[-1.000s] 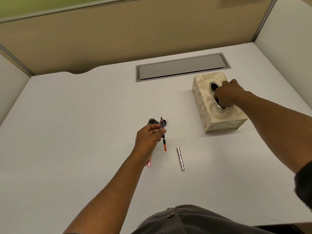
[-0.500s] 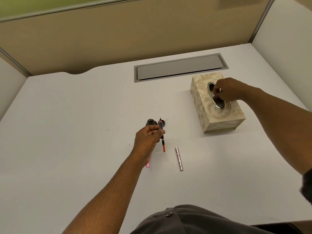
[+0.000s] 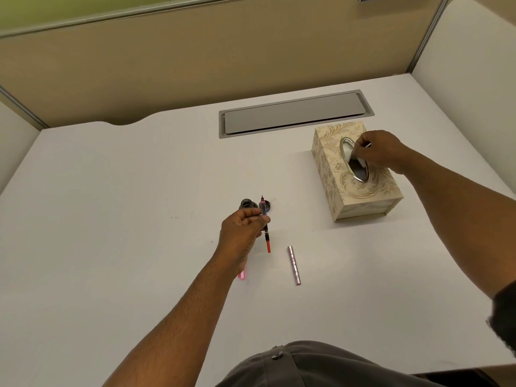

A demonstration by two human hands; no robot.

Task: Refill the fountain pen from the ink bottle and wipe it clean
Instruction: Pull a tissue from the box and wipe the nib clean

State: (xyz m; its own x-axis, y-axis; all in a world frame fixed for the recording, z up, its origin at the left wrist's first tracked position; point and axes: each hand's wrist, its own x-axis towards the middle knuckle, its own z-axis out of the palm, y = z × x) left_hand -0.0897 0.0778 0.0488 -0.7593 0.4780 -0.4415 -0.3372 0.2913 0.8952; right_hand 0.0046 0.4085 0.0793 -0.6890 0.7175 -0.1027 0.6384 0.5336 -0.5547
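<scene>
My left hand (image 3: 243, 230) grips the fountain pen's inner section (image 3: 265, 230), nib pointing away, red end toward me, just above the white desk. Behind the fingers stands the open ink bottle (image 3: 247, 203), its dark cap (image 3: 267, 204) lying beside it on the right. A silver pen barrel (image 3: 294, 265) lies on the desk right of the hand. A pink pen part (image 3: 242, 275) peeks out under my left wrist. My right hand (image 3: 377, 150) pinches a white tissue (image 3: 353, 155) at the oval slot of the patterned tissue box (image 3: 351, 188).
A grey cable hatch (image 3: 293, 114) is set into the white desk (image 3: 111, 219) behind the tissue box. Beige partition walls close the desk at the back and both sides. The desk's near edge runs by my lap.
My right hand has come up out of the tissue box slot, now drawing a white tissue with its fingertips. The left hand holds the pen still.
</scene>
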